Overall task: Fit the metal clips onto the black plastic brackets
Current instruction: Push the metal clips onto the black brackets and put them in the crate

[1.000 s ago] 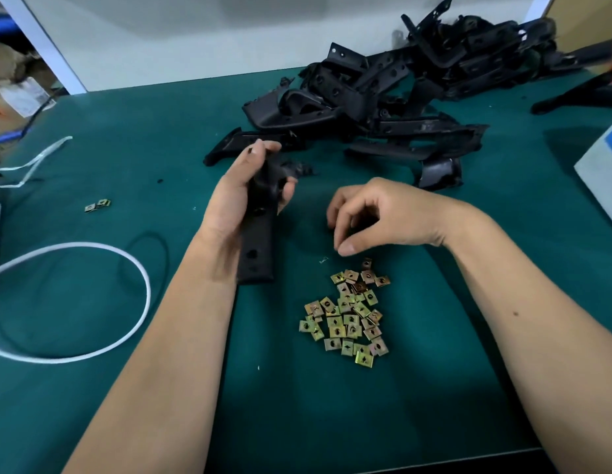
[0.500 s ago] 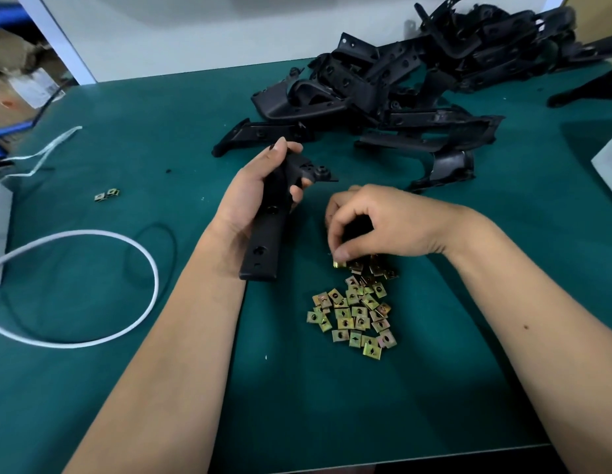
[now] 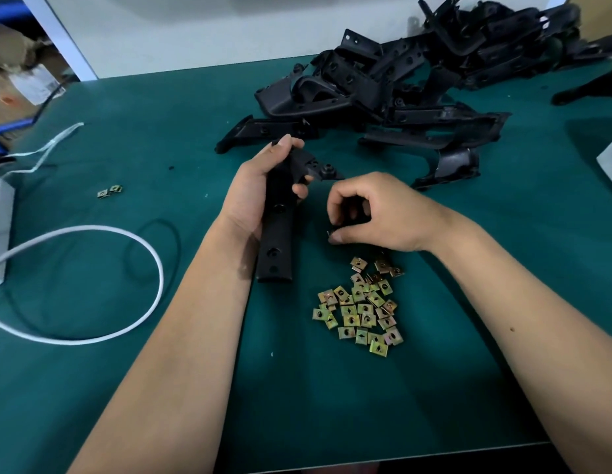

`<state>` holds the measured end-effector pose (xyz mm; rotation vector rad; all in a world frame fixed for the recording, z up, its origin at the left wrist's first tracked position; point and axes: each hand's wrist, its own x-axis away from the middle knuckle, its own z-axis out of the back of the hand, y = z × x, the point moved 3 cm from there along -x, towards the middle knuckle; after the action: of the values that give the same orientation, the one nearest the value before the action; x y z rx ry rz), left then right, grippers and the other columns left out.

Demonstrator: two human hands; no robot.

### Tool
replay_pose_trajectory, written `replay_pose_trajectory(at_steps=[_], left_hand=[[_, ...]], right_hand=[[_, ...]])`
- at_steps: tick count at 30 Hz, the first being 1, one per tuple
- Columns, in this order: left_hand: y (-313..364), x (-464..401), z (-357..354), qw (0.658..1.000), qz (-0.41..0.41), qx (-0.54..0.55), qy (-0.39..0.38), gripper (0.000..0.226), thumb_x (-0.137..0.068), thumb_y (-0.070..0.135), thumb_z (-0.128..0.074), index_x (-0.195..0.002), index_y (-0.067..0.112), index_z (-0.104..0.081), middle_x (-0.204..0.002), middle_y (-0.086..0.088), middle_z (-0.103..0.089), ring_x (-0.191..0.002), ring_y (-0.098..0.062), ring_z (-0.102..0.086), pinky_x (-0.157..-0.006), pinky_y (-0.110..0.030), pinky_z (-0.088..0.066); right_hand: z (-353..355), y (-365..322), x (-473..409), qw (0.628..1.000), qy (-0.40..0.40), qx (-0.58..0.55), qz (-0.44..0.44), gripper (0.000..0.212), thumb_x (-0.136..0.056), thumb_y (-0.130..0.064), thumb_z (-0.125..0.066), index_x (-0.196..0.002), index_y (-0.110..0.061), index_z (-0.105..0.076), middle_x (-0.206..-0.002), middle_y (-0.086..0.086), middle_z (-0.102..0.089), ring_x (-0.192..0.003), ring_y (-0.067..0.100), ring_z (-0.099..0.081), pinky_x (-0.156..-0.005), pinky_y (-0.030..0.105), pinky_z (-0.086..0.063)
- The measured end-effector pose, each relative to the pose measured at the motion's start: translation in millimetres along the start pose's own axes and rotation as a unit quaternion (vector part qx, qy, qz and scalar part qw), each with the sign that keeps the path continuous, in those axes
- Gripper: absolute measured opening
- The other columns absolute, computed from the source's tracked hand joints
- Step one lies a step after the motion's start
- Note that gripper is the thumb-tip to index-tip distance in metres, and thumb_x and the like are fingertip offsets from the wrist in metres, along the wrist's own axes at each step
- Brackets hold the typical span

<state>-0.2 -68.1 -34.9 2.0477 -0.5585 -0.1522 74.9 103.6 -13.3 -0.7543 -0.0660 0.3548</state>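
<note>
Roughly thirty clips point(image 3: 361, 307) loose; left hand point(image 3: 260, 189) around one bracket point(image 3: 276, 230), right fingers point(image 3: 335, 238) pinching one clip.

clip point(image 3: 330, 233) mostly hidden in right hand point(image 3: 376, 213) | bracket pile point(image 3: 417, 73) cut off at top edge

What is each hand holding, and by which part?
The left hand grips a black bracket around its upper middle. The right hand pinches something small and dark at its fingertips, likely a clip.

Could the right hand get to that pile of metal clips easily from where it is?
Probably yes: the right hand hovers just beyond the clips, with only bare mat between them.
</note>
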Motion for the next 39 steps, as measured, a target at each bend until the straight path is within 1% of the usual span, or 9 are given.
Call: replay_pose_trajectory(at_steps=[4, 8, 13, 15, 18, 24, 29, 36, 39], left_hand=[[-1, -1, 1, 1.000, 0.001, 0.013, 0.001, 0.022, -0.091, 0.034, -0.072, -0.099, 0.013, -0.070, -0.079, -0.013, -0.063, -0.062, -0.017, -0.052, -0.050, -0.021, -0.046], [-1, -1, 2, 1.000, 0.009, 0.007, 0.003, 0.022, -0.090, 0.035, -0.073, -0.098, 0.014, -0.070, -0.080, -0.012, -0.064, -0.062, -0.018, -0.050, -0.050, -0.021, -0.046], [0, 0, 0, 1.000, 0.013, 0.023, -0.005, 0.020, -0.093, 0.030, -0.069, -0.097, 0.009, -0.070, -0.080, -0.012, -0.064, -0.062, -0.017, -0.053, -0.050, -0.020, -0.046], [0, 0, -3, 1.000, 0.013, 0.018, -0.015, 0.020, -0.092, 0.027, -0.069, -0.098, 0.008, -0.069, -0.084, -0.010, -0.062, -0.064, -0.017, -0.057, -0.051, -0.020, -0.047], [-1, 1, -7, 0.999, 0.008, -0.018, -0.035, 0.016, -0.087, 0.018, -0.070, -0.099, 0.008, -0.069, -0.083, -0.006, -0.063, -0.067, -0.017, -0.061, -0.055, -0.020, -0.050], [-1, 4, -11, 0.994, 0.013, -0.068, -0.079, 0.022, -0.081, 0.005, -0.071, -0.102, 0.009, -0.066, -0.090, -0.009, -0.062, -0.065, -0.015, -0.062, -0.059, -0.021, -0.053], [-1, 7, -14, 0.988, 0.018, -0.099, -0.114, 0.021, -0.084, 0.007, -0.069, -0.100, 0.009, -0.055, -0.084, -0.010, -0.060, -0.063, -0.015, -0.058, -0.057, -0.020, -0.051], [1, 11, -21, 0.963, -0.014, -0.195, -0.185, 0.034, -0.082, 0.004, -0.080, -0.105, 0.003, -0.055, -0.084, -0.010, -0.068, -0.059, -0.012, -0.062, -0.058, -0.021, -0.052], [0, 10, -22, 0.965, -0.009, -0.200, -0.170, 0.029, -0.085, 0.003, -0.067, -0.111, 0.000, -0.053, -0.092, -0.021, -0.061, -0.059, -0.015, -0.060, -0.057, -0.022, -0.052]], right_hand=[[0, 3, 0, 1.000, -0.014, 0.017, 0.003, 0.026, -0.081, -0.024, -0.088, -0.105, -0.029, -0.078, -0.094, -0.010, -0.067, -0.084, 0.007, -0.058, -0.075, 0.018, -0.044], [-1, 3, -1, 1.000, -0.010, 0.029, 0.005, 0.015, -0.083, -0.021, -0.086, -0.096, -0.027, -0.080, -0.091, -0.010, -0.066, -0.083, 0.010, -0.059, -0.076, 0.024, -0.046], [-1, 9, -2, 0.995, 0.096, -0.035, -0.015, 0.015, -0.085, -0.010, -0.082, -0.089, -0.017, -0.069, -0.085, -0.007, -0.070, -0.071, 0.007, -0.061, -0.070, 0.024, -0.050], [4, 14, -3, 0.976, 0.184, -0.115, -0.029, 0.013, -0.088, -0.005, -0.079, -0.095, -0.012, -0.072, -0.088, -0.003, -0.072, -0.076, 0.012, -0.065, -0.075, 0.029, -0.054], [9, 20, -1, 0.921, 0.280, -0.267, -0.052, 0.015, -0.092, 0.001, -0.073, -0.100, -0.011, -0.077, -0.084, -0.003, -0.073, -0.072, 0.010, -0.064, -0.066, 0.025, -0.052], [5, 21, -1, 0.845, 0.269, -0.456, -0.074, 0.021, -0.095, 0.005, -0.067, -0.110, -0.008, -0.074, -0.080, 0.004, -0.071, -0.076, 0.014, -0.071, -0.067, 0.021, -0.056], [5, 17, 0, 0.851, 0.259, -0.449, -0.085, 0.005, -0.094, -0.009, -0.073, -0.091, -0.007, -0.076, -0.073, 0.003, -0.070, -0.063, 0.013, -0.066, -0.056, 0.020, -0.053], [-2, 10, -2, 0.878, 0.245, -0.400, -0.094, 0.026, -0.096, -0.020, -0.073, -0.071, -0.012, -0.071, -0.060, -0.001, -0.061, -0.047, 0.012, -0.055, -0.039, 0.021, -0.038], [-7, 8, -3, 0.881, 0.239, -0.394, -0.108, 0.028, -0.096, -0.021, -0.073, -0.071, -0.010, -0.069, -0.056, -0.003, -0.060, -0.044, 0.010, -0.052, -0.036, 0.019, -0.034]])
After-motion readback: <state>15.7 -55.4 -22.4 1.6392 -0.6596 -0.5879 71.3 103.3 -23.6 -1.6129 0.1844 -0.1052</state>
